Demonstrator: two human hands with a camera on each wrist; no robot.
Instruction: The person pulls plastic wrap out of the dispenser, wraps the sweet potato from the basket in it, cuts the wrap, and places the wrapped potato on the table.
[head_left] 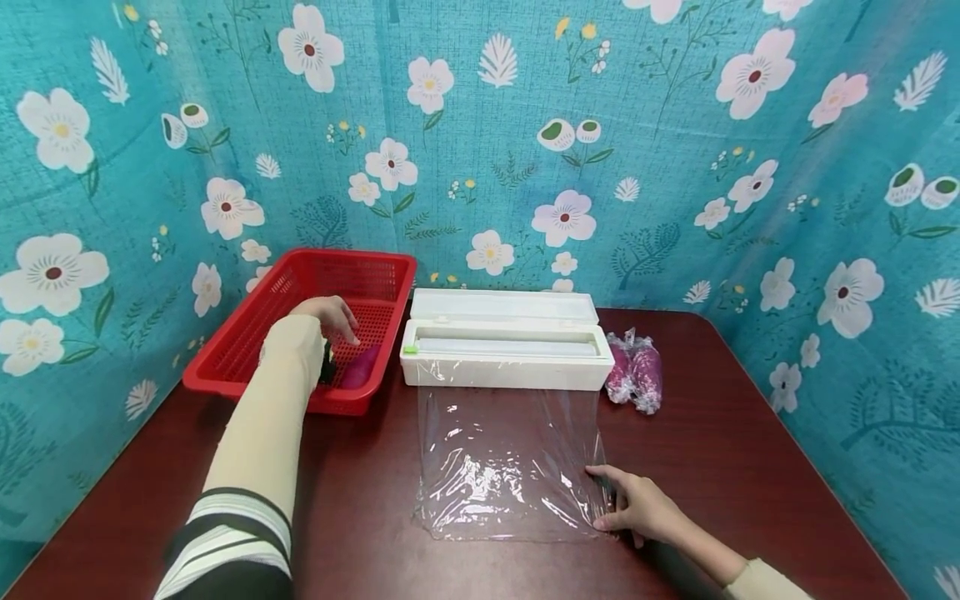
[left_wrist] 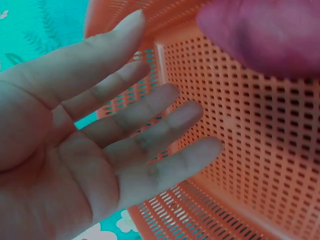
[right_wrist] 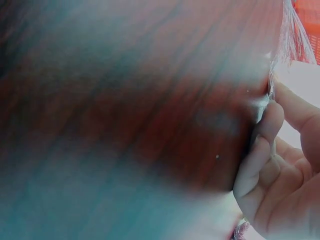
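Observation:
Inside the red plastic basket point(head_left: 382, 321), my left hand point(head_left: 330, 317) reaches down with fingers spread and holds nothing. In the left wrist view, that hand point(left_wrist: 100, 135) is apart from a purple sweet potato point(left_wrist: 270, 37) in the basket. The sweet potato point(head_left: 362, 367) lies beside a dark thing, partly hidden by my sleeve. A sheet of plastic wrap point(head_left: 495, 467) runs from a white wrap dispenser point(head_left: 506, 371) across the table. My right hand point(head_left: 637, 504) pinches its near right corner; the right wrist view shows the bunched edge at the curled fingers point(right_wrist: 270, 120).
Two wrapped purple sweet potatoes point(head_left: 645, 375) lie right of the dispenser, whose lid point(head_left: 502, 306) stands raised. A green slider point(head_left: 410, 350) sits at its left end. The dark red table point(head_left: 735, 433) meets a flowered teal cloth point(head_left: 480, 167) behind and at the sides.

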